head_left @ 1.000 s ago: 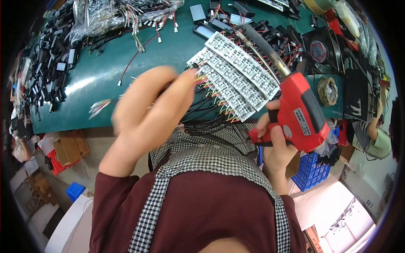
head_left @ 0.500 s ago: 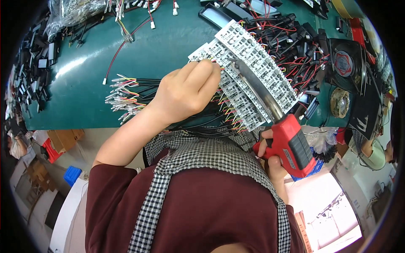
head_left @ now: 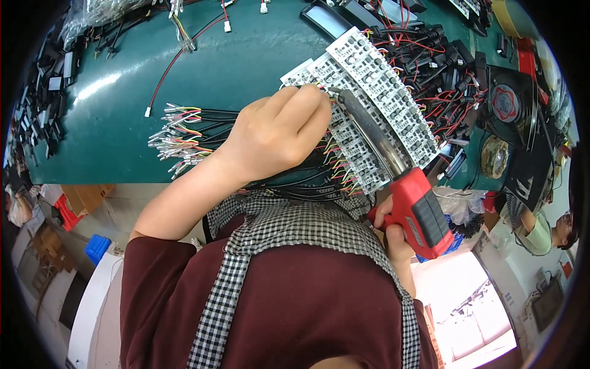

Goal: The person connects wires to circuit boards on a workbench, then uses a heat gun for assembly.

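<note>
My right hand (head_left: 398, 237) grips a red-and-black soldering gun (head_left: 424, 212), whose long dark barrel slants up and left across white circuit boards (head_left: 384, 92). Its tip ends close beside the fingertips of my left hand (head_left: 279, 132). Those fingers are pinched over the far left part of the boards, apparently on a thin wire, though the hand hides most of it. Short coloured wires join black cables (head_left: 295, 184) to the boards' near left edge. The cables run beneath my left hand to a fan of bare, stripped ends (head_left: 184, 138) on the left.
Black modules with red wires (head_left: 445, 74) crowd behind the boards. A small fan (head_left: 507, 101) and a round amber block (head_left: 494, 157) stand at right. Black parts (head_left: 52, 92) pile up on the green table's left (head_left: 117, 147). Another person (head_left: 538, 230) is at far right.
The soldering gun's tip has come closer to my left fingertips. The whole view has shifted slightly, and more of the person at far right shows. Both hands keep their holds.
</note>
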Available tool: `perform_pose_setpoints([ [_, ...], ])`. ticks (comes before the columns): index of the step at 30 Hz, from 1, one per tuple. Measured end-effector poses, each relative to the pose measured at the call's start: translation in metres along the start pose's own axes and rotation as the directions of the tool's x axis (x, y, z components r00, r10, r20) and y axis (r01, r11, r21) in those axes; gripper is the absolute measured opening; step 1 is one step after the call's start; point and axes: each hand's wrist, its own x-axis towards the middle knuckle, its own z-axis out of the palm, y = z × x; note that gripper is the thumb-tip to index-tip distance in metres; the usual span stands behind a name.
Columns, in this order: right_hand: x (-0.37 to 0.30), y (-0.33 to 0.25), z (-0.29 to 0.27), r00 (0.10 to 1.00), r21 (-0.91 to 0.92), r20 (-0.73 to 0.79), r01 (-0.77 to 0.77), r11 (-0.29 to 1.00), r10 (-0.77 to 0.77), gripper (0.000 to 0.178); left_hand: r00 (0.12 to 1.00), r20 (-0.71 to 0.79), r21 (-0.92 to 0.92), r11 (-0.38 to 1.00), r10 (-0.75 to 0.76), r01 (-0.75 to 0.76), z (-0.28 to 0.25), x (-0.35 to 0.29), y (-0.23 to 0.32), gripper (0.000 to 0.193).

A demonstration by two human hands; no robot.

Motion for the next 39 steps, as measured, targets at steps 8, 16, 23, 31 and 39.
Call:
perform_pose_setpoints([
  [8,-0.004,-0.006,-0.003,0.994,0.204,0.014,-0.11,0.973,0.11,0.05,1.0,0.02,0.008,1.0,0.0,0.0,-0.001,0.0,0.0,0.027],
  [16,-0.006,0.001,-0.005,1.0,0.089,-0.001,-0.013,0.996,0.013,0.065,1.0,0.023,0.009,1.0,0.002,-0.002,-0.001,-0.001,0.001,0.028],
  [23,-0.003,-0.008,-0.002,0.994,0.265,-0.007,-0.104,0.959,0.11,0.071,1.0,-0.013,0.006,1.0,0.007,-0.007,0.002,-0.002,0.001,0.028],
  [31,-0.007,-0.004,0.0,0.996,0.274,-0.037,-0.071,0.959,0.084,0.07,0.993,-0.114,0.082,0.996,0.031,-0.022,0.007,0.001,-0.001,0.018],
  [39,-0.016,0.011,-0.001,0.999,0.21,-0.053,0.002,0.978,0.009,0.071,0.991,-0.127,0.055,0.998,0.05,-0.044,0.009,0.0,-0.003,0.016],
])
